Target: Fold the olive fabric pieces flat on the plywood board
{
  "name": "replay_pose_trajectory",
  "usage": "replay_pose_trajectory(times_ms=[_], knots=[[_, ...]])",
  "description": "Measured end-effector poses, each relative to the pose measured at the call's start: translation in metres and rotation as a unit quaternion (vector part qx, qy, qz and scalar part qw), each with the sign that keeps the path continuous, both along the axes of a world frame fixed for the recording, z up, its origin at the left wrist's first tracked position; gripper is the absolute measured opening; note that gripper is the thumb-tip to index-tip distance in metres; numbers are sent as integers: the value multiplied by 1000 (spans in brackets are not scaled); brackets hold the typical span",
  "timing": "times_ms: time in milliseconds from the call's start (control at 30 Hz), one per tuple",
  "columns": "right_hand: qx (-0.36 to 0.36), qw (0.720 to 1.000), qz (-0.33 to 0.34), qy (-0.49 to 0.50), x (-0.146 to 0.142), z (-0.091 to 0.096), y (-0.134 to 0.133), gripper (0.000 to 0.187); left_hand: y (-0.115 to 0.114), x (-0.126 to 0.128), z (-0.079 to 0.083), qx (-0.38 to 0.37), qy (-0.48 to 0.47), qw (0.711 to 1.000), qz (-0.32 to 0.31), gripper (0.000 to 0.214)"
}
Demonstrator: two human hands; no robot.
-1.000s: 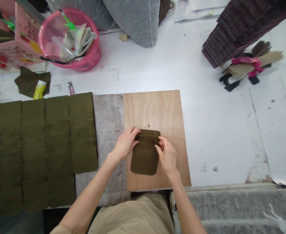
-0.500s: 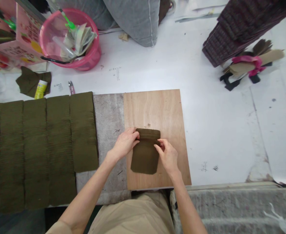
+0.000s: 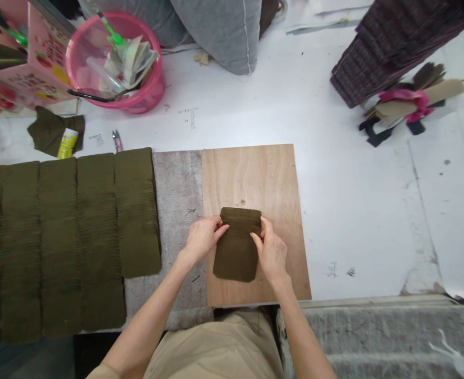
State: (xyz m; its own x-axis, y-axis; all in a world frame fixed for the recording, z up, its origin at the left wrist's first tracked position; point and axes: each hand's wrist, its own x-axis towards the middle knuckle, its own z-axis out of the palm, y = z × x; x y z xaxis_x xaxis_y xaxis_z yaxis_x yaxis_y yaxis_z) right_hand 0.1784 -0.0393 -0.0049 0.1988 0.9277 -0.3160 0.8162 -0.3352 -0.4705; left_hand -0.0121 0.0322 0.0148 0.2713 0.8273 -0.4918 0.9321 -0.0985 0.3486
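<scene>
An olive-green fabric pocket piece (image 3: 236, 255) lies on a plywood board (image 3: 251, 176) in front of me, with a folded band across its top. My left hand (image 3: 206, 235) pinches the left edge of the piece just below that band, thumb on top. On the opposite edge, my right hand (image 3: 272, 248) grips the cloth between thumb and fingers at about the same height. The undersides of the fabric and some fingertips are hidden.
Rows of overlapping olive fabric pieces (image 3: 97, 237) cover the left side. Behind them lie thread snips (image 3: 117, 141) and a yellow tube (image 3: 68, 143). A pink bucket (image 3: 152, 97) stands at the back left. Bundled fabric strips (image 3: 405, 108) and dark patterned cloth (image 3: 368, 58) are at right.
My right fingers have shifted slightly up along the fabric's right edge. My left thumb has slid a little inward over the cloth. The piece has stayed nearly in place.
</scene>
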Motion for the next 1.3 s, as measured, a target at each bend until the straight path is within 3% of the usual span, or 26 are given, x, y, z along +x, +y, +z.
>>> replay_pose_trajectory(times_ms=[600, 967, 1300], knots=[[10, 999, -24, 37, -1, -1, 1, 49, 2, -2, -5, 3, -26, 1000, 4, 25], [64, 996, -33, 45, -2, 1, 1, 26, -3, -2, -5, 10, -37, 999, 23, 25], [37, 998, -7, 51, 4, -1, 8, 7, -10, -2, -10, 35, -64, 996, 55, 18]])
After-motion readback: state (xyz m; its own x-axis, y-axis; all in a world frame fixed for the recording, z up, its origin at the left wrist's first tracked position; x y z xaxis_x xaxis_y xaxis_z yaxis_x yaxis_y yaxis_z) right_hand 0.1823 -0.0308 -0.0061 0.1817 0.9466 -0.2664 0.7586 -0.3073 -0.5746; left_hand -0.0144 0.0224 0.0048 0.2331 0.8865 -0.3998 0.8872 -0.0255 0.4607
